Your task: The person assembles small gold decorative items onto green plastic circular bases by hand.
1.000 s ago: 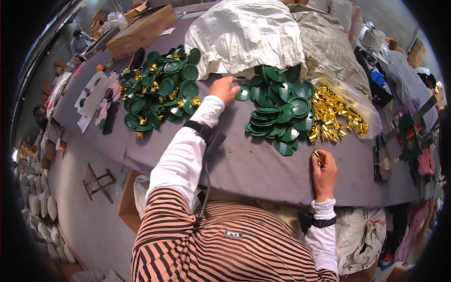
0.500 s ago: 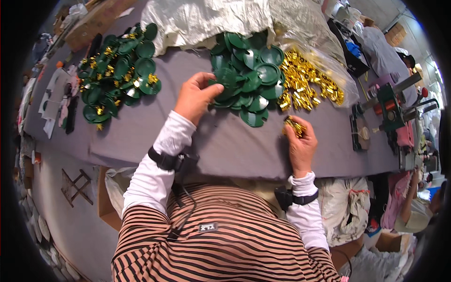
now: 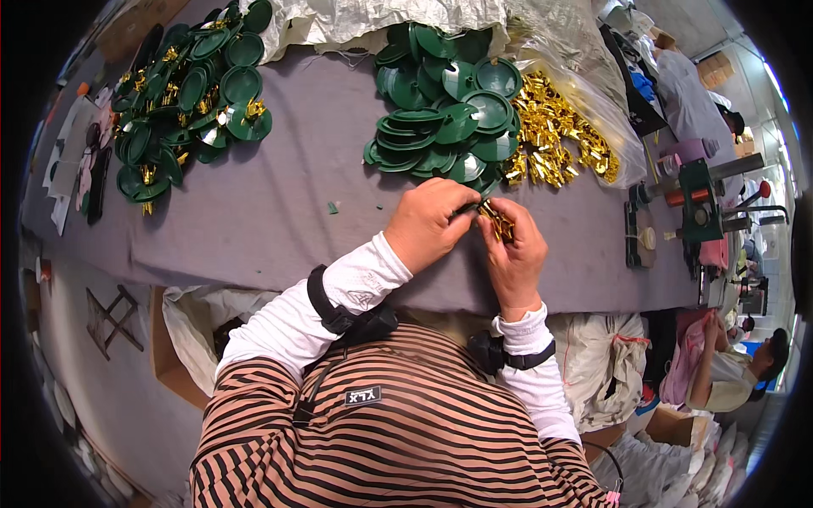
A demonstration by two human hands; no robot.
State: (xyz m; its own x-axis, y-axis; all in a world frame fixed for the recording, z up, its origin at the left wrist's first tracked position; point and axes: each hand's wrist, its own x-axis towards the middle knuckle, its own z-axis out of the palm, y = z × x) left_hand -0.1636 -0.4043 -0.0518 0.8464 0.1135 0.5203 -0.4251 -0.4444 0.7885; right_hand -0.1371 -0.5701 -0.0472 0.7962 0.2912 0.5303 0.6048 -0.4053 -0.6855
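Note:
My left hand and my right hand meet over the near side of the cloth-covered table. The left fingers pinch a green plastic disc, mostly hidden, with only its edge showing. In the right fingers is a small bunch of shiny gold clips, touching or close beside that disc. Just beyond my hands lies a heap of green discs. To its right spreads a pile of loose gold clips. Farther left, another heap of green discs has gold clips on many of them.
A clear plastic bag lies beside the gold pile, and a white woven sack covers the far edge. A green clamp-like metal tool stands at the right. Small green scraps lie on the grey cloth. Another person is at the right.
My left hand has moved from the green heap toward me and right, with a disc in it. My right hand has shifted slightly left, so both now meet.

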